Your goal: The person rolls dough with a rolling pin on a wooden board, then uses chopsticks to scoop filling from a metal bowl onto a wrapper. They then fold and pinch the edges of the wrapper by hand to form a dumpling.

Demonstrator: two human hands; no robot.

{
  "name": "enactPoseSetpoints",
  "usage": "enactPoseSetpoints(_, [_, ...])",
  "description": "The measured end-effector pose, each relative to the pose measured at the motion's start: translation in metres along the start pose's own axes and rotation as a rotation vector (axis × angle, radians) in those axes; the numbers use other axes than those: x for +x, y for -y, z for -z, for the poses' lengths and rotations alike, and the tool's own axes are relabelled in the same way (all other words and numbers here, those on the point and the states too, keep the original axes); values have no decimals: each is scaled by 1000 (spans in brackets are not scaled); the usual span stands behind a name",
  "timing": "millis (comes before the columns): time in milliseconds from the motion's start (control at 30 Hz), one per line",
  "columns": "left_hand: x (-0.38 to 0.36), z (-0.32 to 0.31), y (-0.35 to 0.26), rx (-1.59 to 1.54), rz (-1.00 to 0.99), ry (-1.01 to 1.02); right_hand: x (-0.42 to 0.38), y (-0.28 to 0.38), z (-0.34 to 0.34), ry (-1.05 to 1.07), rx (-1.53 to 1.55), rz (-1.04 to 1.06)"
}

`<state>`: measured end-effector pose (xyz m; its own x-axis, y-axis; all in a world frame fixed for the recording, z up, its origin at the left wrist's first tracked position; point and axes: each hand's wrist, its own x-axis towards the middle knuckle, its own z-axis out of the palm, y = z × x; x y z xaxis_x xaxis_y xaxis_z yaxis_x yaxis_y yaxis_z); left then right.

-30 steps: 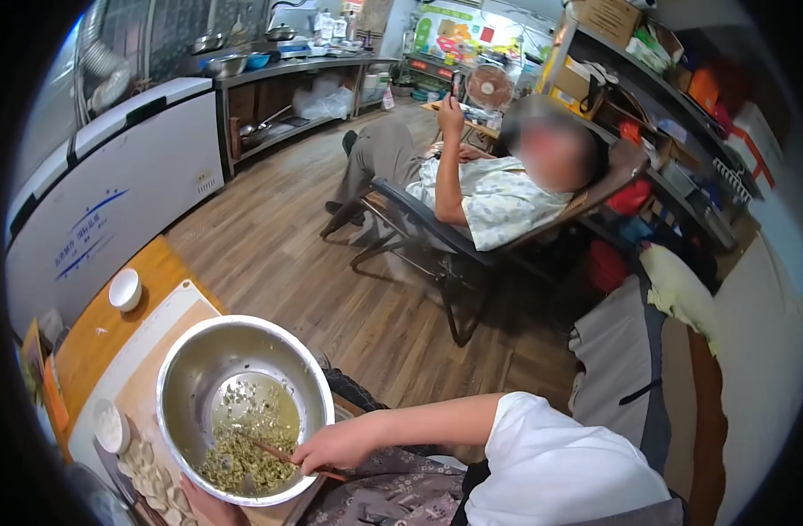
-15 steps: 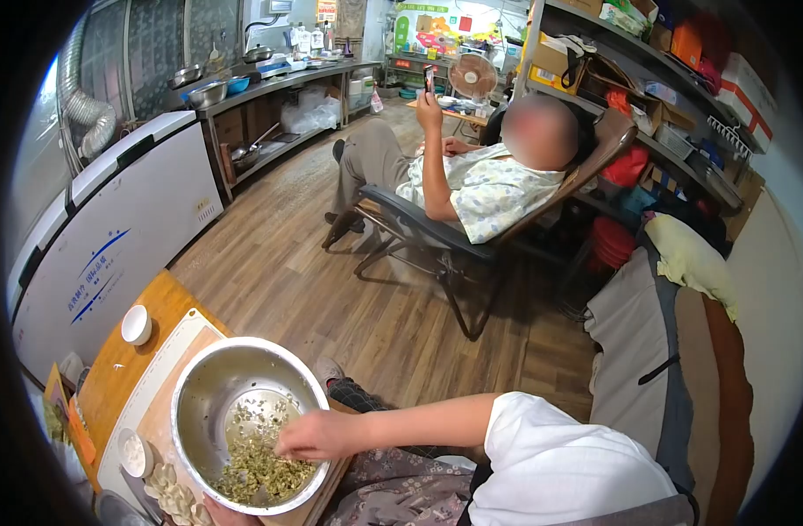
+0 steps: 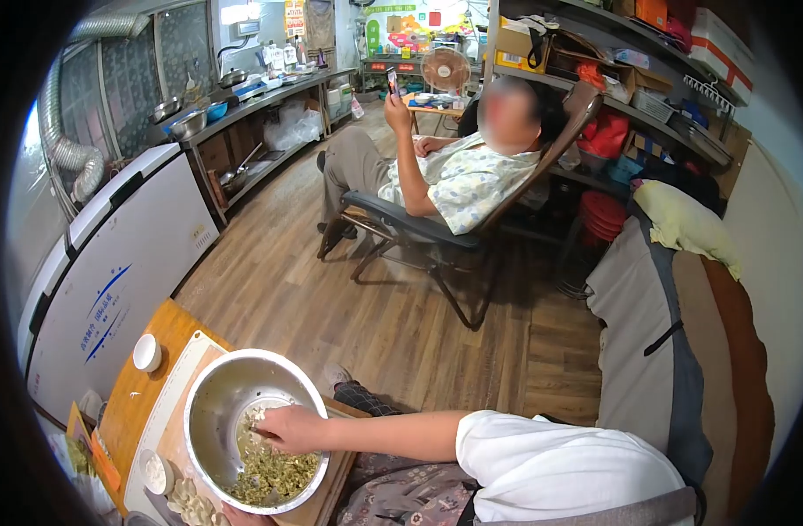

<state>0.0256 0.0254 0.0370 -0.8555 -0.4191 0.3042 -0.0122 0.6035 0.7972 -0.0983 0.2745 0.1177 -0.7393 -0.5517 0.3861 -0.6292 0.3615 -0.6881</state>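
A large metal bowl (image 3: pixel 210 394) stands on a board at the lower left and holds a chopped green mixture (image 3: pixel 274 476). My right hand (image 3: pixel 289 429) reaches into it, its fingers bent and drawn together at the mixture. Something small and pale shows by the fingertips, too indistinct to name. At the bottom edge, a small part of my left hand (image 3: pixel 244 515) appears against the near side of the bowl; its fingers are hidden. Beside the bowl lie several pale, pleated dough pieces that look like dumplings (image 3: pixel 191 504), with a small white bowl (image 3: pixel 157 474) of whitish contents behind them.
An empty-looking white cup (image 3: pixel 147 352) stands on the wooden table (image 3: pixel 121 416). A white chest freezer (image 3: pixel 125 272) lines the left. Ahead, a person (image 3: pixel 454 180) reclines in a folding chair (image 3: pixel 419 226) holding a phone. Loaded shelves and a cloth-covered seat (image 3: pixel 634 324) occupy the right.
My right hand has moved left and slightly up within the bowl, away from the thicker mixture. The whole view has shifted a little. The reclining person keeps the same pose.
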Motion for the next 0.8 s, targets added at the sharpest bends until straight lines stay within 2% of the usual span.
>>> enactPoseSetpoints(67, [-5, 2, -31, 314, 31, 7, -7, -9, -4, -37, -11, -40])
enactPoseSetpoints(100, [-6, 1, -40, 259, 98, -21, -10, -11, -5, -67, -14, -81])
enactPoseSetpoints(200, [-9, 1, -27, 329, 45, -29, -18, -13, -7, -151, 6, -13])
enactPoseSetpoints(367, [-8, 4, -18, 531, 34, 7, -18, -10, -10, -144, -16, -35])
enactPoseSetpoints(467, [-8, 1, 12, 599, -31, -33, -18, -12, -14, -153, -11, -52])
enactPoseSetpoints(800, [-10, 2, 2, 600, -60, -52, -18, -12, -17, -166, -27, -45])
